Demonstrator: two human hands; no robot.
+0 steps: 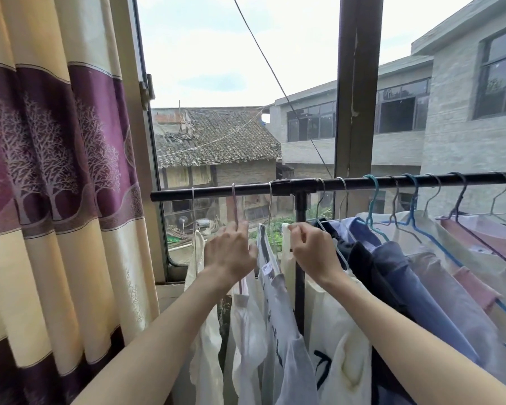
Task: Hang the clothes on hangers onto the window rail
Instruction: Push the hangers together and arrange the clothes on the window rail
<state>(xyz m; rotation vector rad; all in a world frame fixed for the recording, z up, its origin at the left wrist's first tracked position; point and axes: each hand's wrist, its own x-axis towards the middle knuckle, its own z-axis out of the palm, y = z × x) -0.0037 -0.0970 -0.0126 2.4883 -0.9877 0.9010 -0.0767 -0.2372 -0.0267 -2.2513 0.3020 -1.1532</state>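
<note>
hands (230, 249) (313, 248) grip garments hung on black rail (216, 190).

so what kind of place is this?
Likely a home, at an open upstairs window: a patterned curtain, a black rail hung with clothes, and tiled rooftops outside below eye level.

Glossy black metal rail (362, 182); thin wire hangers (412, 200), some blue-coated; soft matt cloth garments (275, 317); satiny sheen on patterned curtain (56, 141).
</note>
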